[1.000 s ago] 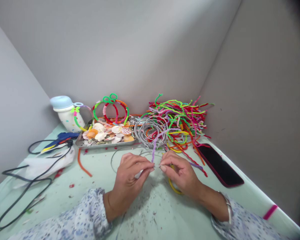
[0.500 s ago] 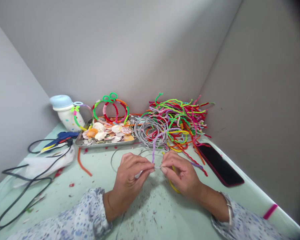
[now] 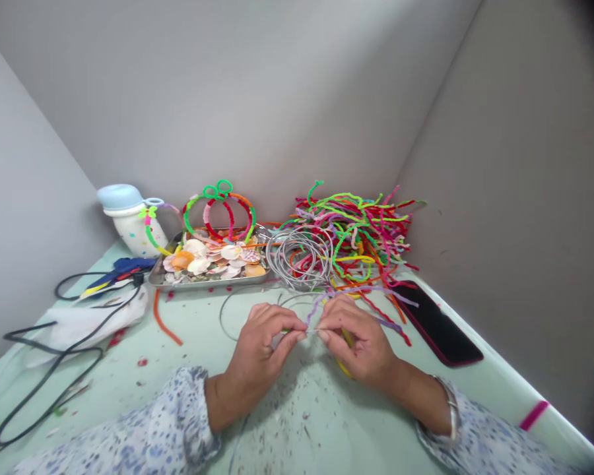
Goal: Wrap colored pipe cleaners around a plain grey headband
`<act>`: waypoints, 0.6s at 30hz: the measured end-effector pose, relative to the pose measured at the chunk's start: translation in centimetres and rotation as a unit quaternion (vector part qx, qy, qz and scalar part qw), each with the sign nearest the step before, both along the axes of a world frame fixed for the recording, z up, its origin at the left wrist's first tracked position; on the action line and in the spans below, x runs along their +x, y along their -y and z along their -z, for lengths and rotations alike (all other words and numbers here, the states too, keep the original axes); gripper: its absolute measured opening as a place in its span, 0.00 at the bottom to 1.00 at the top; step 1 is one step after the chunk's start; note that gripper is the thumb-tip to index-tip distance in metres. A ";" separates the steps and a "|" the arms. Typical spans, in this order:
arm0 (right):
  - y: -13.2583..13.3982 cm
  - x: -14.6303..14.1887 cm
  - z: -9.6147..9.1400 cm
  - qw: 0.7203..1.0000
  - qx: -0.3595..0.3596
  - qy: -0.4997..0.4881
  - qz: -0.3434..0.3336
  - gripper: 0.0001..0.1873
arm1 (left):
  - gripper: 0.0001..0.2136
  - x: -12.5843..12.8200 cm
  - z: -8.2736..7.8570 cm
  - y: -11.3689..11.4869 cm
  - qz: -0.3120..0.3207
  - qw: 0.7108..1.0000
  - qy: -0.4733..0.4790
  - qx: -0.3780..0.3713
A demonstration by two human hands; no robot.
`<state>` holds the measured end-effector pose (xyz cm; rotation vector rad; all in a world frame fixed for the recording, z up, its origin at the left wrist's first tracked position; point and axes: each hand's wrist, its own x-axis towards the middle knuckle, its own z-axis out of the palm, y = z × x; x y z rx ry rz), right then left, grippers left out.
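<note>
Low over the middle of the table, my left hand (image 3: 267, 340) pinches the end of a fuzzy purple pipe cleaner (image 3: 315, 307) and a thin grey wire (image 3: 311, 330). Just beside it, my right hand (image 3: 359, 343) is closed, thumb and forefinger on the other side of that short stretch of wire. The fingertips of both hands are slightly apart. From the left fingertips the purple pipe cleaner bends up and runs behind my right hand to the right. A yellow curved piece (image 3: 345, 369) shows under my right palm; whether the hand holds it is unclear.
Behind lie a coil of grey wire (image 3: 282, 280), a heap of coloured pipe cleaners (image 3: 361, 227) and a metal tray (image 3: 208, 285) with shells and pipe-cleaner rings. A black phone (image 3: 440, 330) lies right. At left are a bottle (image 3: 138, 231), blue-handled tool (image 3: 129, 265) and black cable (image 3: 27, 399).
The purple pipe cleaner, which stood up in an arch over the wire coil, has swung down to the right behind my right hand. Both hands stay nearly in place.
</note>
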<state>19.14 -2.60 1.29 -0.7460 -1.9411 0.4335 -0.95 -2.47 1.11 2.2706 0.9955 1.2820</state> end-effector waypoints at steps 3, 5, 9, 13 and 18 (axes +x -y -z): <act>0.0 0.1 0.2 1.000 0.009 0.010 0.005 0.05 | 0.03 0.0 0.0 0.2 0.009 1.000 -0.008 -0.023; 0.0 0.1 0.2 1.000 0.015 0.016 0.008 0.05 | 0.03 0.0 0.0 0.3 0.013 0.999 -0.014 -0.031; -0.1 0.1 0.3 0.999 0.022 0.027 0.010 0.05 | 0.04 0.1 0.0 0.2 0.017 0.998 -0.015 -0.053; -0.4 0.2 0.5 0.999 0.029 0.019 0.019 0.04 | 0.03 0.1 0.1 -0.1 0.020 0.997 0.005 -0.080; -0.7 0.5 0.6 0.999 0.022 0.011 0.027 0.05 | 0.05 -0.1 0.2 -0.3 0.019 0.997 0.014 -0.080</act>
